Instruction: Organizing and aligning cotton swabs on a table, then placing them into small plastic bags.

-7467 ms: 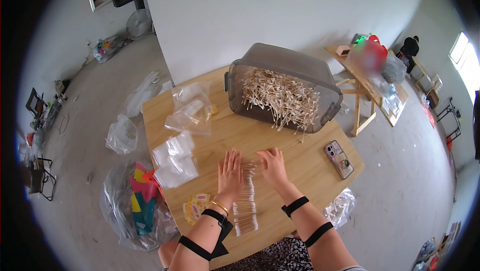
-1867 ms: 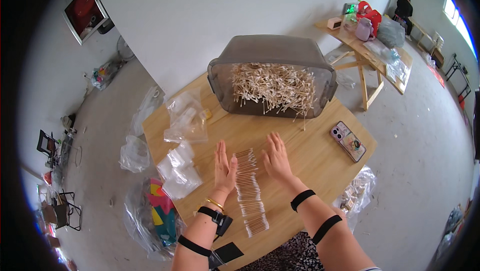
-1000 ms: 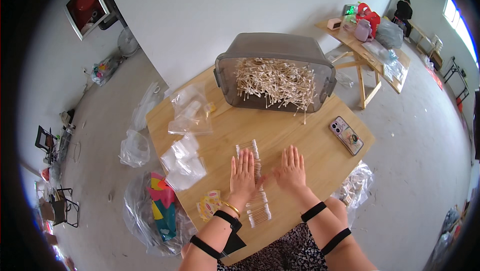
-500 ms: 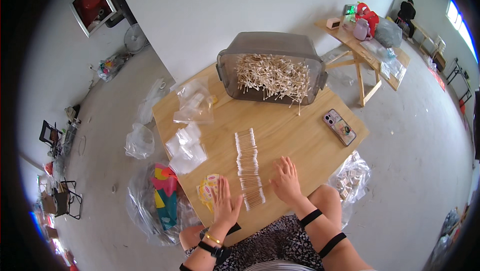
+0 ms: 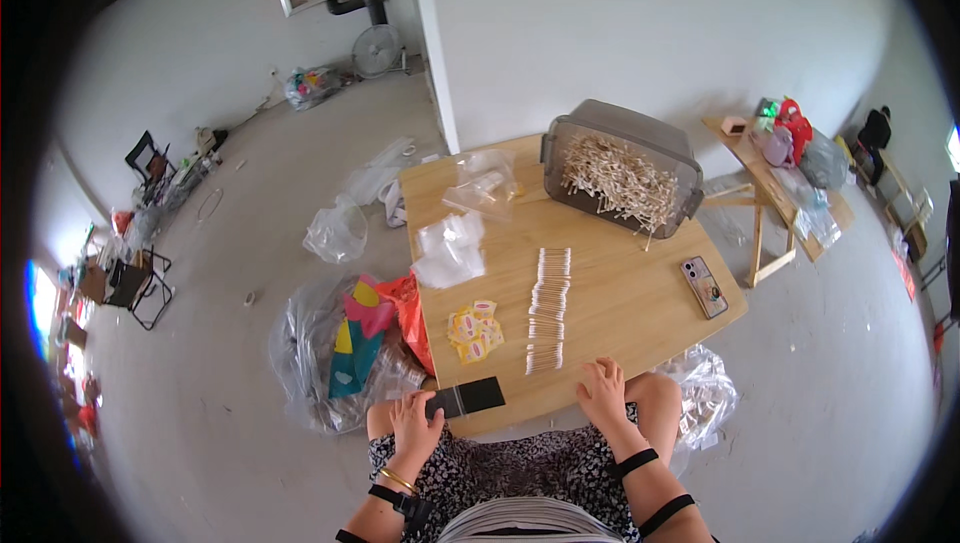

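Observation:
My left hand [image 5: 414,427] rests at the table's near left edge, fingers loosely spread beside the end of a flat black strip [image 5: 484,396]. Whether the fingertips touch the strip is unclear. At the near edge further right is my right hand [image 5: 603,398], its fingers bent a little and apart, holding nothing. Between and beyond the hands, cotton swabs [image 5: 548,311] lie side by side in a long column. Left of them are a loose pile of small yellow-and-white labels [image 5: 475,331] and clear plastic bags [image 5: 450,251].
A grey plastic tub [image 5: 630,123] of loose swabs lies tipped toward me at the table's back. A phone [image 5: 704,288] is on the right. Bulging plastic bags [image 5: 320,353] stand on the floor at left. A person [image 5: 875,138] is far right.
Both hands have drawn back toward me, from beside the swab column to the near table edge. My left hand has uncovered the labels. The view has swung left.

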Demonstrator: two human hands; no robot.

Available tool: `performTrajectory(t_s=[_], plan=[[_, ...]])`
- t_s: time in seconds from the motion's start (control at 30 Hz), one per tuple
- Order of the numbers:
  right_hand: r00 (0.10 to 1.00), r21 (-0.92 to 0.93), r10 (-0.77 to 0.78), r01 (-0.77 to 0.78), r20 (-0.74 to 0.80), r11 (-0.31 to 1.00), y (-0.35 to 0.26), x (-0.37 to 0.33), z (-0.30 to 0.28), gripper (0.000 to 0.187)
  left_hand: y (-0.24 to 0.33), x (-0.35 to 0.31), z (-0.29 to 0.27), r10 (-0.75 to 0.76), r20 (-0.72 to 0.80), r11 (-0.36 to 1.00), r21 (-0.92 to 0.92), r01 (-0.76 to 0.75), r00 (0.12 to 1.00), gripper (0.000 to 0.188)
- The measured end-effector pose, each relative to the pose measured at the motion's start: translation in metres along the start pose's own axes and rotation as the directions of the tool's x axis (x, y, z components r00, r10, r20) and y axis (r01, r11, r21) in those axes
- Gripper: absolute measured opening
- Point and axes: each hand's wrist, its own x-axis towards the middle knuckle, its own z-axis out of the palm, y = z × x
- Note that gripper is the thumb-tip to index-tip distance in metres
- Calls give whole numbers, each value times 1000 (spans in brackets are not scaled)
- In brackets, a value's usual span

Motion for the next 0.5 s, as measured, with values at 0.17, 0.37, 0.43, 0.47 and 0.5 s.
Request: performTrajectory(t_s=[0.17,0.37,0.43,0.47,0.5], plan=[[998,-20,-43,44,45,999,-4,-17,1,46,-18,-17,7,-64,-73,998,-6,64,995,42],[991,-36,-109,112,72,993,-8,-24,9,45,11,16,27,56,-77,994,-88,-63,995,28],[992,-35,-99,102,80,994,-9,-25,12,45,21,41,37,66,-79,992,-101,-74,995,25],[993,-34,-82,85,83,996,-9,-26,12,44,26,54,42,83,-78,989,-113,-92,993,22],[994,-40,-74,78,84,996,-9,-27,13,44,29,64,45,86,-71,988,-120,-94,994,22]])
